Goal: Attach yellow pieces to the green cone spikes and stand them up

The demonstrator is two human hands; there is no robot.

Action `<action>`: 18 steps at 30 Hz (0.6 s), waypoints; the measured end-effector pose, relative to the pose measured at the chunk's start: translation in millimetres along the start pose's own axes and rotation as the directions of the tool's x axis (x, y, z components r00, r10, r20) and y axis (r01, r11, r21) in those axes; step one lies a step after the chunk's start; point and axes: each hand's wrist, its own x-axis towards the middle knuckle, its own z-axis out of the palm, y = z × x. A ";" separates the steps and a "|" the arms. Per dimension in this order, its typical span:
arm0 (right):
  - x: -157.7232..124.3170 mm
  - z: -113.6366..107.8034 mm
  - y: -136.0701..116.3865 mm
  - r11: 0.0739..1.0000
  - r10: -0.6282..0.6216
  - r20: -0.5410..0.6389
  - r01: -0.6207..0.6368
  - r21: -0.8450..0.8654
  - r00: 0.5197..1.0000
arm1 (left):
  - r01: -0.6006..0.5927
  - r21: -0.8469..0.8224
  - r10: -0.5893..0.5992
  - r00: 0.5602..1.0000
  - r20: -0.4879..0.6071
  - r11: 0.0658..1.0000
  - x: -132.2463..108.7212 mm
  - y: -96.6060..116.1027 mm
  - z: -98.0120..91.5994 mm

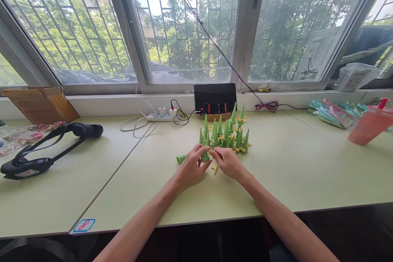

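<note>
My left hand [193,163] is closed around a green cone-topped toy piece [205,157], which stands upright near the table's middle. Against the right side of that piece, my right hand [229,162] pinches with its fingertips; whatever is between them is too small and hidden to make out. Just behind both hands stands a cluster of several green cone-topped pieces [232,125] with small yellow parts sticking out. A loose yellow peg-like piece [215,169] lies on the table between my hands. To the left of my left hand, a green hollow cylinder piece [180,159] lies on its side.
Behind the cluster, a phone [215,108] leans before a dark tablet [215,91]. A power strip [160,117] with cables lies left of them. A black strapped headset [33,167] and cardboard box [37,105] are at left; a red cup [367,126] and plastic bags [328,114] at right.
</note>
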 end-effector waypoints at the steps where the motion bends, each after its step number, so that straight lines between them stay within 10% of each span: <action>1: 0.0 -0.2 -0.6 1.000 -0.007 -0.007 0.007 0.017 1.000 | -0.006 -0.002 0.006 1.000 -0.009 1.000 0.4 -0.6 0.2; 18: 0.5 1.5 2.3 0.998 -0.041 -0.024 0.042 0.047 0.999 | 0.003 0.021 -0.004 1.000 0.018 1.000 -0.4 1.1 -0.9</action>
